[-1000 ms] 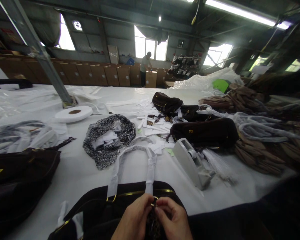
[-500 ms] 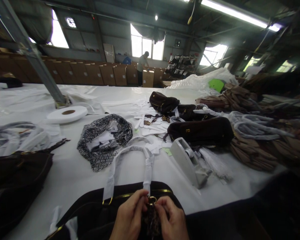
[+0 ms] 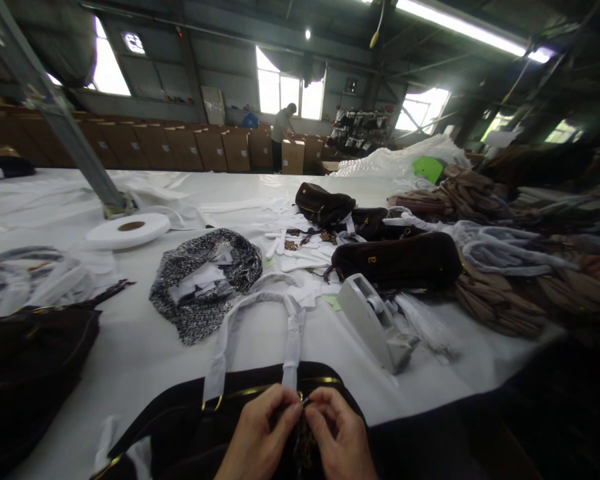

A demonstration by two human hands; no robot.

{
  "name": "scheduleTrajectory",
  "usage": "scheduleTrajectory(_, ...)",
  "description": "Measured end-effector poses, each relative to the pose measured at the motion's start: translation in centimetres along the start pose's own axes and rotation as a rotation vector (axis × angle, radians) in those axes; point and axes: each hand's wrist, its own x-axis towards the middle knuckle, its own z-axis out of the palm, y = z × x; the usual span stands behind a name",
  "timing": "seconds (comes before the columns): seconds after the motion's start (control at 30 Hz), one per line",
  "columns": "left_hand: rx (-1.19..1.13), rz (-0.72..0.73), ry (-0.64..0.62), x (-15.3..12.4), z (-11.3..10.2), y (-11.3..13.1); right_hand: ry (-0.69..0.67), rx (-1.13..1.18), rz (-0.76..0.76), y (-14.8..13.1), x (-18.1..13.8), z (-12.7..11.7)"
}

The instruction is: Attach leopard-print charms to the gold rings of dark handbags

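Note:
A dark brown handbag (image 3: 180,407) lies in front of me, with gold zips and handles (image 3: 293,333) wrapped in white paper. At the foot of the nearer handle, my left hand (image 3: 263,427) pinches the top of a dark bag charm (image 3: 306,447) with gold-coloured metal. Opposite it, my right hand (image 3: 340,430) is closed in a pinch on a thin dark strap end of the same charm. The fingertips of both hands almost meet and cover most of the gold ring there. The charm hangs down between my hands against the bag.
A grey tape dispenser (image 3: 375,327) stands to the right. Beyond are a black-and-white patterned cloth (image 3: 200,320) with paper scraps, a white roll (image 3: 130,230) and dark bags (image 3: 397,260). Another handbag (image 3: 35,373) lies at left. A person (image 3: 283,133) stands by cartons far back.
My fingertips have come closer together over the gold ring, which showed plainly before and is now mostly covered. The view has shifted slightly.

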Motion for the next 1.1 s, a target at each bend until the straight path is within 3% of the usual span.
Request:
scheduleTrajectory(0.1, -0.132, -0.064, -0.023, 0.0, -0.3, -0.2, -0.097, 0.007, 0.117, -1.0, 0.3, -0.3)
scheduleTrajectory(0.23, -0.179, -0.078, -0.05, -0.2, -0.6, -0.1, -0.211, -0.098, 0.112, -2.6, 0.9, -0.9)
scheduleTrajectory(0.47, 0.106, 0.014, -0.068, -0.6, -0.7, 0.7, -0.18, -0.11, 0.224, -1.9, 0.4, -2.1)
scheduleTrajectory(0.63, 0.275, 0.061, -0.059, -0.7, -0.2, 1.0, -0.129, -0.065, 0.151, -1.0, -0.1, -2.0)
scheduleTrajectory(1.1, 0.303, 0.011, -0.155, -0.6, -0.6, 1.3, -0.191, 0.066, 0.234, -1.7, -0.2, -2.7)
